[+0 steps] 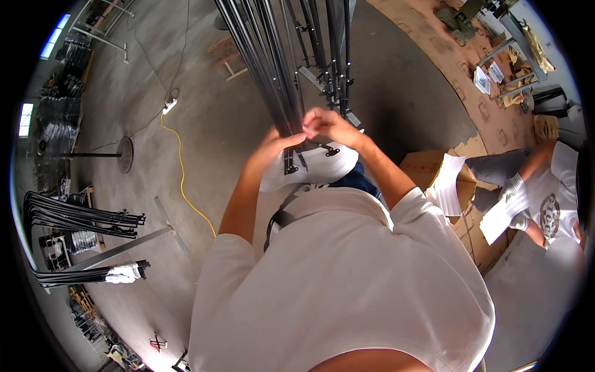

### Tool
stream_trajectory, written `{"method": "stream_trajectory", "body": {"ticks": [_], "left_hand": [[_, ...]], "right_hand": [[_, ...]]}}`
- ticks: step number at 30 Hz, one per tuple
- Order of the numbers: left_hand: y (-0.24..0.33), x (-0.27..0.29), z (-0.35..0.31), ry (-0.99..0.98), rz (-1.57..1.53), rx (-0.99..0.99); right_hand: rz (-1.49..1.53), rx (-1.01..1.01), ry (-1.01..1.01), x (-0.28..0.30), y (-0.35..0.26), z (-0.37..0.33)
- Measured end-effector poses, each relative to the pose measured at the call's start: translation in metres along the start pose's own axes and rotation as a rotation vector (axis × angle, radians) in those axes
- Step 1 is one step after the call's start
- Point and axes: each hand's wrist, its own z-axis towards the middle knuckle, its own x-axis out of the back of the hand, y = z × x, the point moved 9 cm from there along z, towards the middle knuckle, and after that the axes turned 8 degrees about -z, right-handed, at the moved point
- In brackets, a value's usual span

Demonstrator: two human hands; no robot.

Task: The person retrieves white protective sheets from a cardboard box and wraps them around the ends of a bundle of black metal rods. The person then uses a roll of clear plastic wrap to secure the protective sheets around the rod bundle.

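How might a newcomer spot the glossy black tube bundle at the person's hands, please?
Find the central white shirt, then the bare left hand above. The glossy black tube bundle slopes down to it from the top edge. Unlike the slim black rods to its right, it reaches that hand.

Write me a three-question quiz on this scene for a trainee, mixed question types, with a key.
1. What does the left hand hold?
A) a cardboard box
B) a bundle of black tubes
C) a glove

2. True or false: the right hand is far away from the left hand.

3. Fill in the colour: the cord running down the picture from the white power strip is ____.

Key:
1: B.
2: False; the two hands are close together at the bundle.
3: yellow.
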Motion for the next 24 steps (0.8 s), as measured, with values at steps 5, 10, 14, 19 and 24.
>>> {"method": "stream_trajectory", "body": {"ticks": [5,10,14,19,24], "left_hand": [[-0.007,-0.014,0.007,-0.118,-0.092,0.086],[-0.006,-0.016,0.008,-0.114,-0.103,0.086],[-0.012,-0.012,0.011,-0.106,-0.122,0.09],[-0.016,-0.006,0.01,-0.085,-0.087,0.113],[-0.013,-0.004,0.009,-0.036,-0.065,0.088]], "right_hand": [[-0.461,-0.131,-0.442,0.011,0.026,-0.028],[-0.612,-0.176,-0.673,-0.005,0.045,-0.026],[-0.38,-0.163,-0.687,-0.004,0.042,-0.026],[-0.254,-0.198,-0.548,0.002,0.062,-0.021],[-0.544,0.02,-0.44,-0.004,0.055,0.005]]}}
